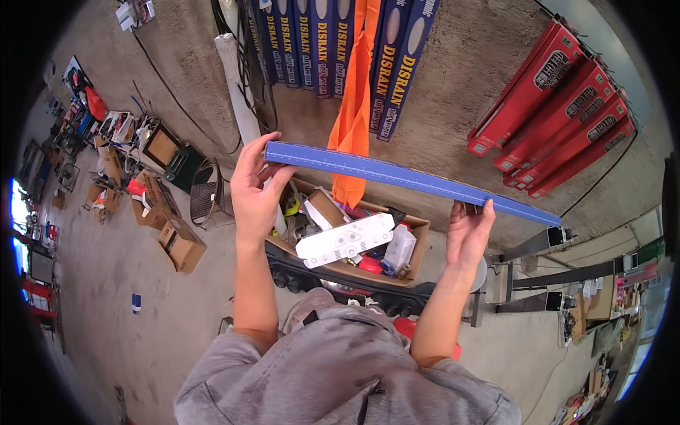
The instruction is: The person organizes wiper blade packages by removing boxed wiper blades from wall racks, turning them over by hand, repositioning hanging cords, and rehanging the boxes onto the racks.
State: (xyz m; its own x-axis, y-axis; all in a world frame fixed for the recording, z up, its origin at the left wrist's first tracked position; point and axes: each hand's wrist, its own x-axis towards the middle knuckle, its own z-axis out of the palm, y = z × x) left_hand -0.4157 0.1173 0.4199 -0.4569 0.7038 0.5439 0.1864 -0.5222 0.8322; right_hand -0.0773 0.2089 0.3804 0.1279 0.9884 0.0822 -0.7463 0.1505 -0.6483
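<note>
A long, narrow blue wiper blade box (382, 172) is held up across my view, slanting down to the right, with a fine white scale along its edge. My left hand (256, 180) closes on its left end, thumb below and fingers over the top. Farther along, the thumb and fingers of my right hand (470, 230) pinch it from below. Behind the box hangs an orange strip of cloth (350, 113). Below it stands a cardboard carton (419, 244) of mixed items, with a white panel (346, 241) lying on top.
Blue boxes marked DISRAIN (322, 49) hang on the wall ahead, and red boxes (559, 106) hang at the right. Cardboard boxes (180, 241) and a wicker chair (207, 191) are on the left. Dark metal bars (559, 276) jut in from the right.
</note>
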